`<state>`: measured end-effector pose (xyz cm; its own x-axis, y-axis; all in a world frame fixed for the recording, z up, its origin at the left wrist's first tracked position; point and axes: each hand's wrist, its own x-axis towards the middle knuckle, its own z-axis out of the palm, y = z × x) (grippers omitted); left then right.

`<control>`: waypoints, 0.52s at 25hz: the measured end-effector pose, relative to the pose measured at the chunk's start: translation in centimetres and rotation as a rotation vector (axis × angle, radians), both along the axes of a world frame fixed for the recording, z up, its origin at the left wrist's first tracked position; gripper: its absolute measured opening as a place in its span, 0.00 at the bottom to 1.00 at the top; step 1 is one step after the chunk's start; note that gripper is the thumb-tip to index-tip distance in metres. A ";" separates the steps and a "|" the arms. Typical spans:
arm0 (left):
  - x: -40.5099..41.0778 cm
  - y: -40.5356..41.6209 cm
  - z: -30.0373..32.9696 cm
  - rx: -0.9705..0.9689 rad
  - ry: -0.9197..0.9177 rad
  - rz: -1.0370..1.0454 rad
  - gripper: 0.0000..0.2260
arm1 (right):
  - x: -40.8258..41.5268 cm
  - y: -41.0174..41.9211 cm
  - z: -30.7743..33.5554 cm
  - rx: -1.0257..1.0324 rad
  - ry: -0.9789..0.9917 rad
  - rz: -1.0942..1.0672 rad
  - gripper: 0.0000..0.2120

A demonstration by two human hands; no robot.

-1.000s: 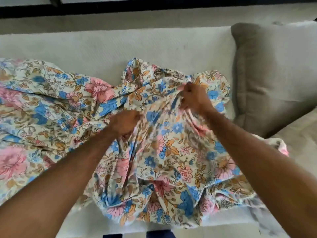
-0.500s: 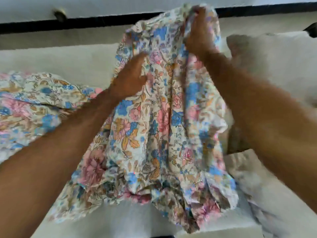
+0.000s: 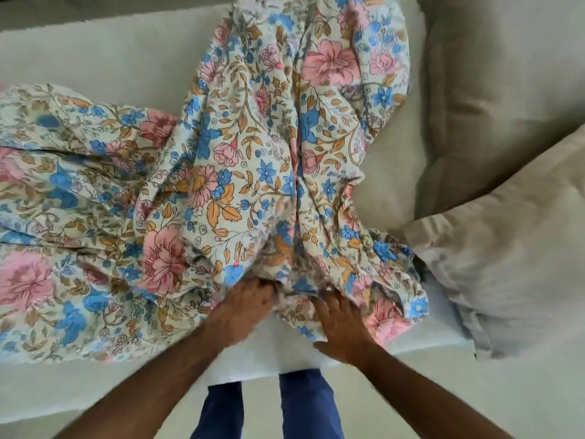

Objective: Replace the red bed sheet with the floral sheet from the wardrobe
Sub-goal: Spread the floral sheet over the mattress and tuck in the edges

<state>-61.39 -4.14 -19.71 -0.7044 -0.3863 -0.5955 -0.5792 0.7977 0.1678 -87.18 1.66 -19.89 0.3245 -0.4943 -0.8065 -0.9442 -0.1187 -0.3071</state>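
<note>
I see floral sheet (image 3: pixel 253 172) bunched on bare mattress (image 3: pixel 104 49), cut off at left and top edges. Fingertips of both hands buried in folds at near edge. Left hand (image 3: pixel 243 308) curled, gripping fabric. Right hand (image 3: pixel 342 324) lies on sheet, fingers fairly straight; grip unclear to me. Pillows (image 3: pixel 506 122) at right, partly cropped.

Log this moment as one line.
step: spreading | floral sheet: bunched on mattress | left hand: gripping edge | right hand: on sheet
</note>
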 end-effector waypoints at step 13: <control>-1.1 -8.9 6.1 -0.133 0.503 0.935 0.14 | -1.9 -8.9 6.2 -0.005 -0.101 -0.384 0.28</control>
<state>-62.50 -13.01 -13.61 -0.2477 -0.9405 -0.2325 -0.8586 0.1020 0.5024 -89.06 -7.28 -13.74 0.1930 -0.5987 -0.7774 -0.8850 0.2358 -0.4013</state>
